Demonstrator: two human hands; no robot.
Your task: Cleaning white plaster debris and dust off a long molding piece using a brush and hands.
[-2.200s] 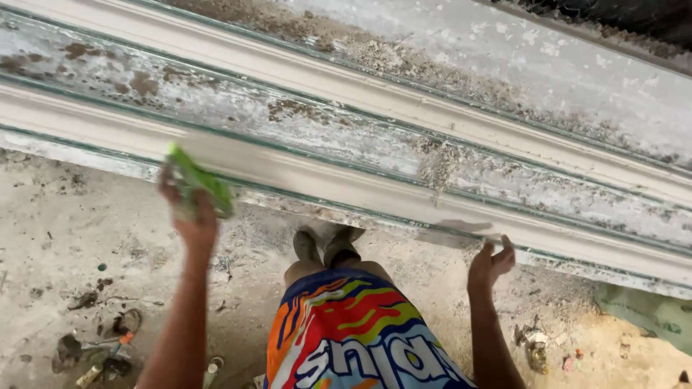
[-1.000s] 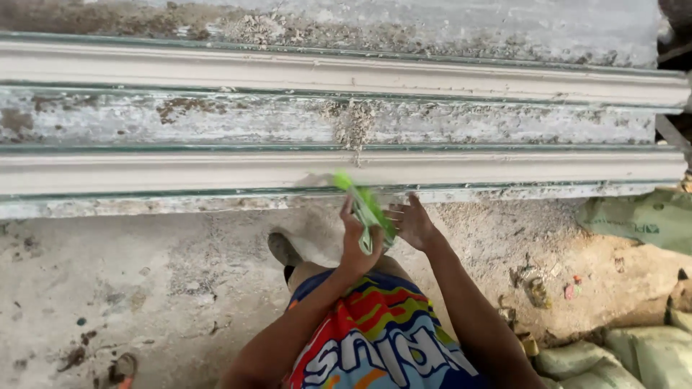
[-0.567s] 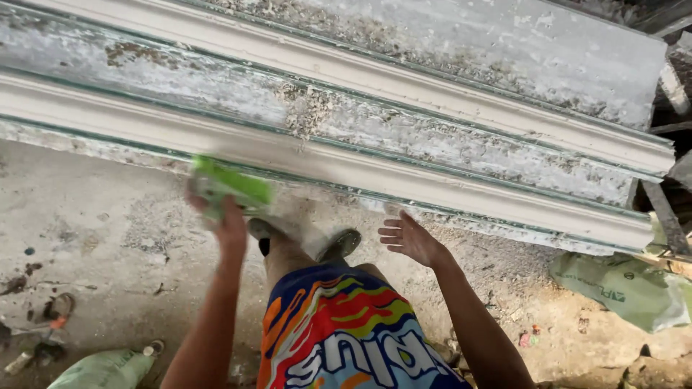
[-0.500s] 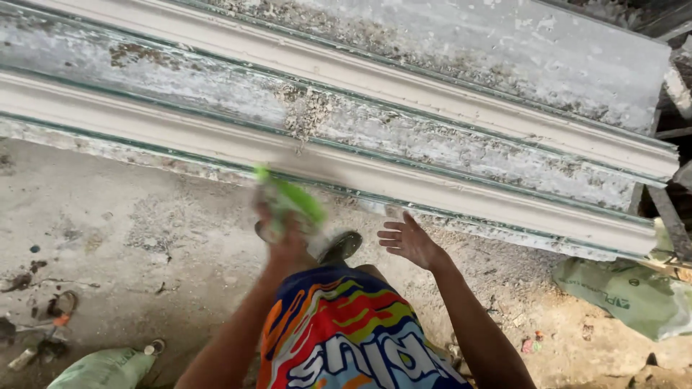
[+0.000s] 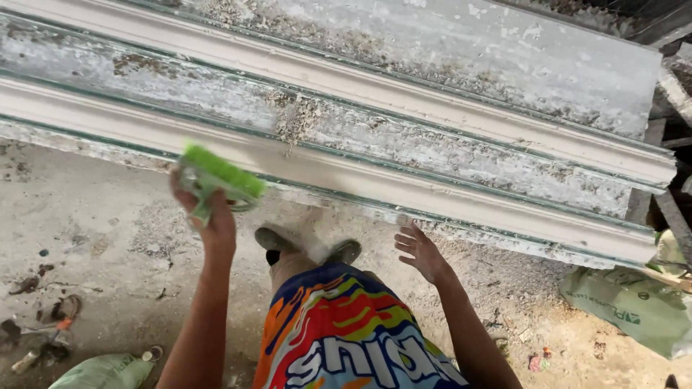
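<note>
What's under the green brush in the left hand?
The green brush in the left hand sits against the near white moulding strip, covering a short stretch of it. The strip's surface beneath the bristles is hidden. Below lies dusty concrete floor.

Dusty concrete floor (image 5: 108, 230) carries white moulded lengths (image 5: 432, 187) and green sacks (image 5: 634, 306).

Person is wearing loud multicolour shorts (image 5: 346, 338), w/ swirls of orange, red, blue, yellow & green plus big white lettering. Arms are showing bare, no sleeves. Feet are wearing dark sandals (image 5: 306, 248), prob. slip-ons, dusty & partly blurred.
</note>
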